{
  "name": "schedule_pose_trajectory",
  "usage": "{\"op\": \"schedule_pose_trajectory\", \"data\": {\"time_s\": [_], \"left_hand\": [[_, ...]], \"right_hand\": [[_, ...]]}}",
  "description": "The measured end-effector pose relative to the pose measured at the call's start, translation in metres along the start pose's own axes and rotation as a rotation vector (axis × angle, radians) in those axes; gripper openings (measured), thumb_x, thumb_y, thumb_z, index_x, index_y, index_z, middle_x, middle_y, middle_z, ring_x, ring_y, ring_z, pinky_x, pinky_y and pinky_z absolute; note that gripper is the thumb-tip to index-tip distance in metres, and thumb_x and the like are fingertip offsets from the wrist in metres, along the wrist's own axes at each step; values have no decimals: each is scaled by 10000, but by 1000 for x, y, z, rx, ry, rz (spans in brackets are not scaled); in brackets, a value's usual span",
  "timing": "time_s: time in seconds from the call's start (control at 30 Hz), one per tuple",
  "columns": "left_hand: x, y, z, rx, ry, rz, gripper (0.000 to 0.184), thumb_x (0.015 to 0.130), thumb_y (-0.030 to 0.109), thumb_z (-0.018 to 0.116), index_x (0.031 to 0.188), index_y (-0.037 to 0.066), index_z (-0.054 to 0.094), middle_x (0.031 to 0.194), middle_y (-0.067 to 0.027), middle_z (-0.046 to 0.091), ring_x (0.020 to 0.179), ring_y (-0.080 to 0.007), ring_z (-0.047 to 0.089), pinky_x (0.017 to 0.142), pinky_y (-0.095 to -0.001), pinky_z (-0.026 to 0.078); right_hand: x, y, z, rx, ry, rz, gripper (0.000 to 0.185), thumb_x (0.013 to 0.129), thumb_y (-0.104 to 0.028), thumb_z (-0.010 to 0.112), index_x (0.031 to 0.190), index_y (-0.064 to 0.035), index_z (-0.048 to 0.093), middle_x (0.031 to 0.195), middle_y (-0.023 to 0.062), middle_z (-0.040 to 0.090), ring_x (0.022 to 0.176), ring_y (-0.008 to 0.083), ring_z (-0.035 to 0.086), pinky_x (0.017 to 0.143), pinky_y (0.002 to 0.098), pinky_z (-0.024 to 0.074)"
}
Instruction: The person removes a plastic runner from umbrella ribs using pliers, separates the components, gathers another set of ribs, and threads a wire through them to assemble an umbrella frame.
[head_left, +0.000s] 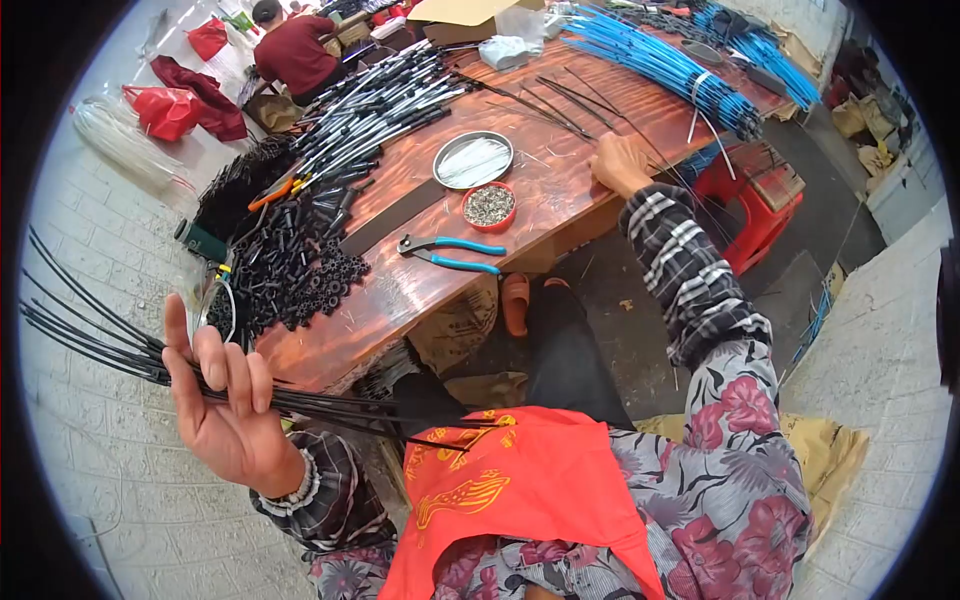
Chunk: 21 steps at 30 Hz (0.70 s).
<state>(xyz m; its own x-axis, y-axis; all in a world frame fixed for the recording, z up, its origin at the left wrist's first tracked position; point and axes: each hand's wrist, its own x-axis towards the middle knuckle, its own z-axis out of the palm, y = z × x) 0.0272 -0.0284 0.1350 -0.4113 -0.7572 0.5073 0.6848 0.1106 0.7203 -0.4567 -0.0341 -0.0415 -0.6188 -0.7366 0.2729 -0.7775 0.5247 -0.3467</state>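
At the lower left, my left hand [235, 410] is raised off the table and closed around a bundle of thin black rods [330, 402], whose ends stick out on both sides. My right hand [620, 165] rests at the table's near right edge with its fingers curled down; what they pinch, if anything, is hidden. Several loose black rods [545, 108] lie just beyond it. Between the hands on the wooden table [560, 190] are a round metal dish [440, 180] of thin white strips, a red bowl [512, 218] of small metallic bits, and blue-handled pliers [455, 243].
Short black tubular parts [300, 250] are heaped at the table's left, below a pile of silver-and-black tubes [380, 105]. A bundle of blue rods [660, 65] overhangs the right side above a red stool [745, 205]. A person in dark red [295, 55] sits at the far left.
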Motion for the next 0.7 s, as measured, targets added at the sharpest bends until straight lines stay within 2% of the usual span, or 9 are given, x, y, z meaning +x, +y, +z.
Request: {"op": "schedule_pose_trajectory", "data": {"time_s": [0.1,0.27,0.37,0.4,0.5,0.7], "left_hand": [[0,-2,-4,-12,-8,-29,467,1070,257,311,1453,-9,315,757,-39,414,491,-91,299,442,-260,312],[4,-16,-9,-43,-14,-64,469,1072,261,302,1456,-9,308,750,-38,411,485,-90,291,438,-259,307],[8,-22,-6,-68,-27,-94,469,1073,263,298,1455,-10,309,746,-37,411,483,-89,288,437,-260,304],[9,-24,-4,-70,-28,-99,470,1073,263,296,1455,-11,309,745,-37,411,482,-89,287,436,-260,303],[12,-27,1,-73,-28,-104,470,1074,265,293,1454,-13,310,742,-38,409,481,-89,285,435,-261,300],[12,-25,-1,-51,-45,-90,476,1075,268,285,1455,-18,298,753,-46,413,486,-95,294,436,-264,304]], "right_hand": [[0,1,-1,-70,-84,-35,220,758,-155,624,891,4,699,892,252,683,873,413,670,738,476,531],[-18,24,-8,-52,-53,-52,240,780,-202,640,807,32,687,843,305,652,814,444,658,710,510,515],[-21,32,-13,44,138,-77,250,772,-206,644,826,35,679,844,302,653,826,441,657,725,518,510],[-19,32,-13,45,139,-71,250,772,-206,644,826,35,679,844,302,653,826,441,657,725,518,510],[-5,29,-11,48,-6,7,251,779,-205,637,825,40,667,877,297,656,868,442,651,742,526,502],[5,28,-9,-7,-92,-48,256,771,-214,650,816,38,667,924,300,655,919,432,646,766,524,497]]}}
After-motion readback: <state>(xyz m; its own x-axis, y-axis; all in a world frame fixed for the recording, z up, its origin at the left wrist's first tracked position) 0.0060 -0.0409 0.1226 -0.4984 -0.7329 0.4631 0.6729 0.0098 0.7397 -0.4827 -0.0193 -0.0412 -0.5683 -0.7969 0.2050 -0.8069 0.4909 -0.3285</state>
